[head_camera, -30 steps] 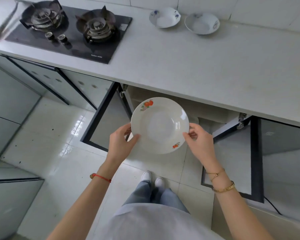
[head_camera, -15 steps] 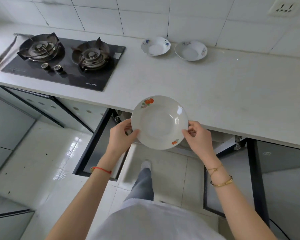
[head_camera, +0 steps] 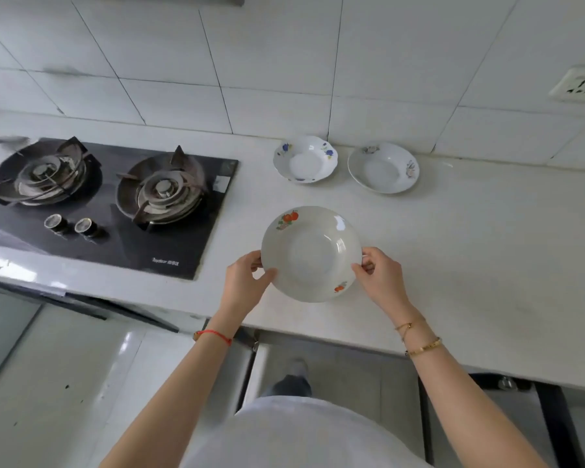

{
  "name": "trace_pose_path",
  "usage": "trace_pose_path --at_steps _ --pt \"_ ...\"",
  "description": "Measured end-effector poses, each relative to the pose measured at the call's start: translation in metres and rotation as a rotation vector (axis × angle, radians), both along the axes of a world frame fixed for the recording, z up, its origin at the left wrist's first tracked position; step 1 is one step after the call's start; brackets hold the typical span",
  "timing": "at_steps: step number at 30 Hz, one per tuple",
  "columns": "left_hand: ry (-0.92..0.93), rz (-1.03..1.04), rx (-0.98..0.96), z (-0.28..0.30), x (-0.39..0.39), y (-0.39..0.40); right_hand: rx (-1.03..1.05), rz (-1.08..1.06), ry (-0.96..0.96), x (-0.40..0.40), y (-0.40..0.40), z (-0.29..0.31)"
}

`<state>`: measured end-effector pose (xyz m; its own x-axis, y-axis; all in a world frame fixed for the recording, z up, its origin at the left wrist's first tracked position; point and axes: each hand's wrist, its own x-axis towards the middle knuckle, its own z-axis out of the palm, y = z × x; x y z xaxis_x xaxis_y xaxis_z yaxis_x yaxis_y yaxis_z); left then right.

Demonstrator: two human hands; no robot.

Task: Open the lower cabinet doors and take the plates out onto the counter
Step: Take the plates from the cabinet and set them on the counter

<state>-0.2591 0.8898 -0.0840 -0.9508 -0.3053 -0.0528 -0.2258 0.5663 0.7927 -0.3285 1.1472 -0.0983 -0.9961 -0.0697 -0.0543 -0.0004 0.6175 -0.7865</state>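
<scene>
Head view: worn on the person's head, looking forward and steeply down
Facing: toward the tiled wall [head_camera: 284, 62] across the table [head_camera: 470, 248]
Nearness: close, arms reaching into frame from below

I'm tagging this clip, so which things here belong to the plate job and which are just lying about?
Part of the job: plate with orange fruit, held by left hand and right hand; blue-flowered plate; grey-flowered plate; counter; open cabinet doors.
Just there: gas stove; wall socket.
</scene>
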Motion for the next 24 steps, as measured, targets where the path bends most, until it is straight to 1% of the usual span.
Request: trace_pose_path --at_steps 6,10,19,24 --pt "-0.099 0.009 -0.002 -0.029 -0.067 -0.035 0.065 0.019 -0.063 -0.070 -0.040 -0.026" --pt "-0.163 0.021 0.009 -0.046 -0.092 -0.049 0.098 0.030 -0.098 -0.097 -0.057 -0.040" --pt "-0.281 0.045 0.036 -0.066 -0.129 -0.066 0.123 0.072 -0.187 -0.130 -0.079 -0.058" --pt "-0.286 0.051 0.031 -0.073 -0.135 -0.070 0.129 0.085 -0.200 -0.138 -0.083 -0.063"
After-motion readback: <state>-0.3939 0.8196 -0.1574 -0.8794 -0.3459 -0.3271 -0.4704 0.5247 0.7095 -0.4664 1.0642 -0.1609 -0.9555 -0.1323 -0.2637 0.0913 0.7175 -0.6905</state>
